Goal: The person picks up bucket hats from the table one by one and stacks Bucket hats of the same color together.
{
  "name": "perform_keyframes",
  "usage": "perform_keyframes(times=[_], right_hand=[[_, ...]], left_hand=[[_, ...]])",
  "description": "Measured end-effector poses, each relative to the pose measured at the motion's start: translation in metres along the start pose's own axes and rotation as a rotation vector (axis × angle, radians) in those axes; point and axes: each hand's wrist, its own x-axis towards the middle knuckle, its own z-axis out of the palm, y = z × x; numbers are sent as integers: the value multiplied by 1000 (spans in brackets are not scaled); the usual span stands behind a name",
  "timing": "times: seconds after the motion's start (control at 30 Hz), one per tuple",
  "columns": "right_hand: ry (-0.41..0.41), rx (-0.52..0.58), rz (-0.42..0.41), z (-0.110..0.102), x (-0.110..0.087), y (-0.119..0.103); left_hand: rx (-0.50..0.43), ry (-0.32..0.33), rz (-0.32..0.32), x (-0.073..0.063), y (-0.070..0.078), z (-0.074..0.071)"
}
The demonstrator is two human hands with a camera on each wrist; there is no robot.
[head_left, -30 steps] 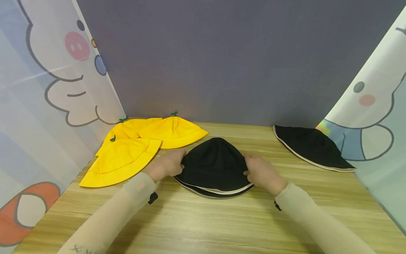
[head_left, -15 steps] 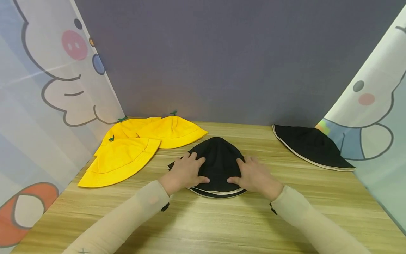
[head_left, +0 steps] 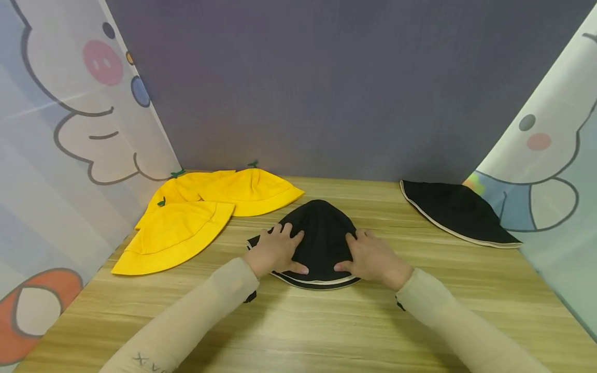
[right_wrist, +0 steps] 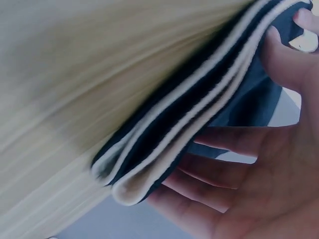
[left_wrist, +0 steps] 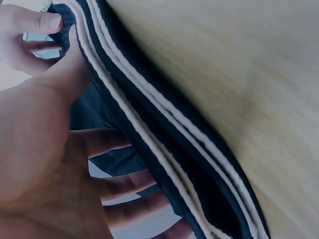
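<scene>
Two black bucket hats with cream edging lie stacked and flattened at the middle of the table. The upper hat (head_left: 322, 233) covers most of the lower hat (head_left: 313, 286), whose brim shows along the front. My left hand (head_left: 275, 251) rests on the left side of the stack, fingers spread and thumb pointing inward. On the opposite side my right hand (head_left: 377, 259) lies the same way, thumb on the crown. In both wrist views, the fingers (left_wrist: 119, 181) extend across the upper hat, and the layered brims (right_wrist: 187, 117) stand slightly apart.
Several yellow hats (head_left: 172, 233) with green sprouts overlap at the back left. Another black hat (head_left: 459, 212) lies at the far right, near the printed side panel (head_left: 550, 207). A grey panel (head_left: 298, 93) closes off the back of the wooden table (head_left: 308, 331).
Both hands let go of the upper hat's side edges and moved inward onto it, spreading their fingers over the fabric. Over the last half second the hands and stack barely moved.
</scene>
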Motion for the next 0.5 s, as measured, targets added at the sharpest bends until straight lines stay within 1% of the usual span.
perform_keyframes(times=[0.17,0.27,0.5], right_hand=[[7,-11,-19,-2,-1,3],[9,4,-31,-5,1,6],[45,114,-57,-9,4,19]], left_hand=[[6,-29,3,0,0,-5],[5,-39,-1,1,1,-7],[29,-91,-25,8,5,-11]])
